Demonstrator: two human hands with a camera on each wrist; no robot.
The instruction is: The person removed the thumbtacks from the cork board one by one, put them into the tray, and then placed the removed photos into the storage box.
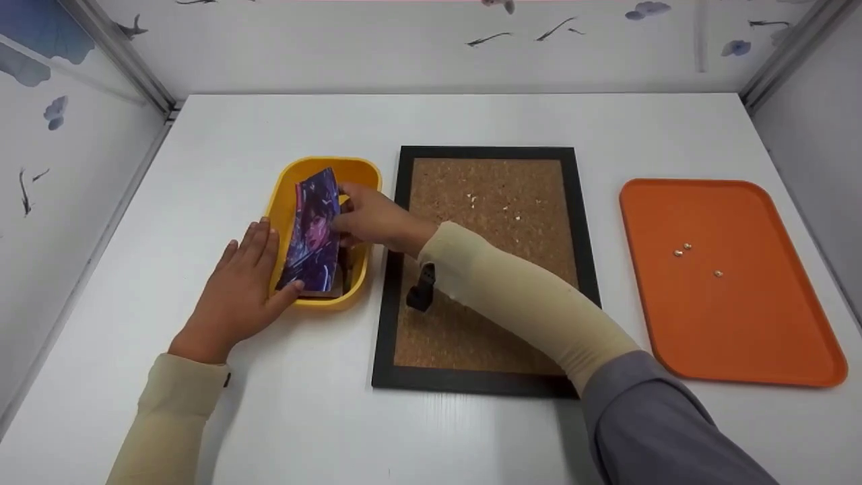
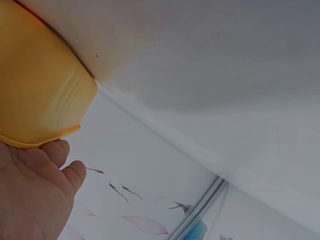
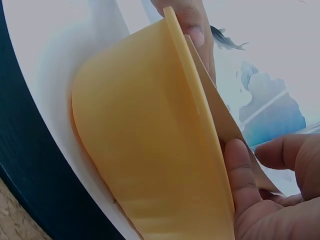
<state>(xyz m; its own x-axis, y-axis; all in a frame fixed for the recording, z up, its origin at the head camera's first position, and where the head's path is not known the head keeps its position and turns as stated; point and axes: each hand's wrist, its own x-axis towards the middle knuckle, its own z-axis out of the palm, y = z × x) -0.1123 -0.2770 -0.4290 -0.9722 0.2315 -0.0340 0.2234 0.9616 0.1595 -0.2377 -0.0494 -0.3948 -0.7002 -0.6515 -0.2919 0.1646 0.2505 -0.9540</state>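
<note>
A yellow plastic tub (image 1: 360, 172) stands left of centre on the white table. In it a purple printed picture card (image 1: 314, 236) leans at a slant, with brown pieces showing under its lower right edge. My right hand (image 1: 377, 217) reaches across the board and pinches the card's right edge between thumb and fingers; the right wrist view shows the card's brown back (image 3: 225, 117) rising over the rim. Along the tub's left side my left hand (image 1: 236, 289) rests with straight fingers on the rim, thumb by the card's lower corner.
Under my right forearm lies a cork board (image 1: 485, 202) in a black frame, with a few small pale marks on it. An orange tray (image 1: 741, 330) on the right carries several small shiny pieces (image 1: 687, 246). White printed panels wall the table at the back and sides.
</note>
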